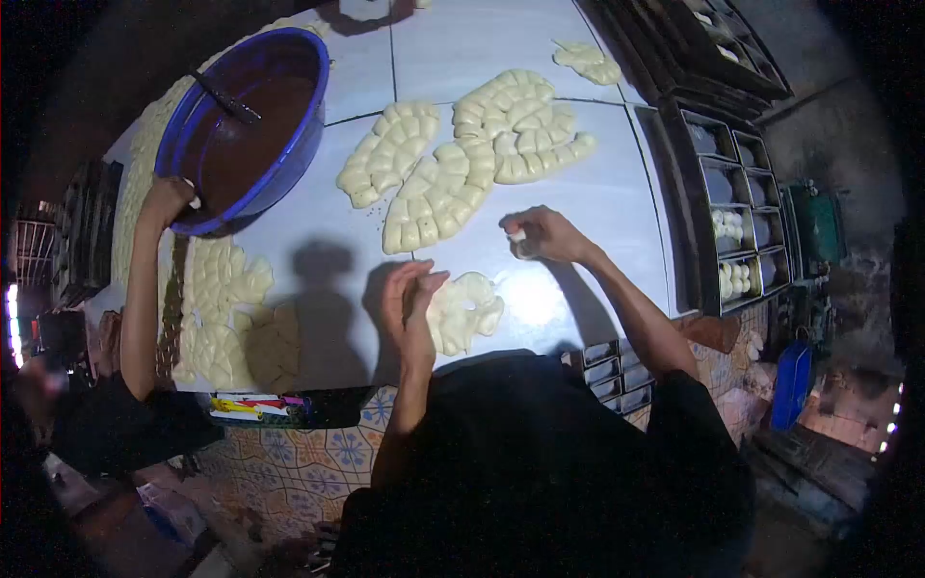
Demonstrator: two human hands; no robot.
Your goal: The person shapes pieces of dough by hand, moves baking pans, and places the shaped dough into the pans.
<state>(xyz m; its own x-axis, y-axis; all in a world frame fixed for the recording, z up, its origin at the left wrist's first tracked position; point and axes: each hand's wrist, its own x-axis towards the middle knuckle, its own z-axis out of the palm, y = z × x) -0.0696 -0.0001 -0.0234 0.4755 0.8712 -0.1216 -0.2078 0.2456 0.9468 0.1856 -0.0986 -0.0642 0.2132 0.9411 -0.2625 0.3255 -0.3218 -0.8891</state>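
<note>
On the white tiled table, several rows of pale dough pieces point(434, 197) lie joined together beyond my hands. My left hand point(412, 299) is raised at the left edge of a small dough sheet point(464, 310), its fingers apart and nothing visible in them. To the right, my right hand point(540, 234) is closed in a pinch on a small white dough piece point(518, 235), above the table. More dough pieces point(217, 318) lie at the left front. A flat bit of dough point(588, 62) is at the far right.
A blue basin point(310, 144) of brown filling with a dark utensil stands at the left; a co-worker's hand point(171, 200) is at its rim. Compartment trays point(742, 217), some holding dough balls, are at the right. Another person's hand point(364, 12) appears at the far edge.
</note>
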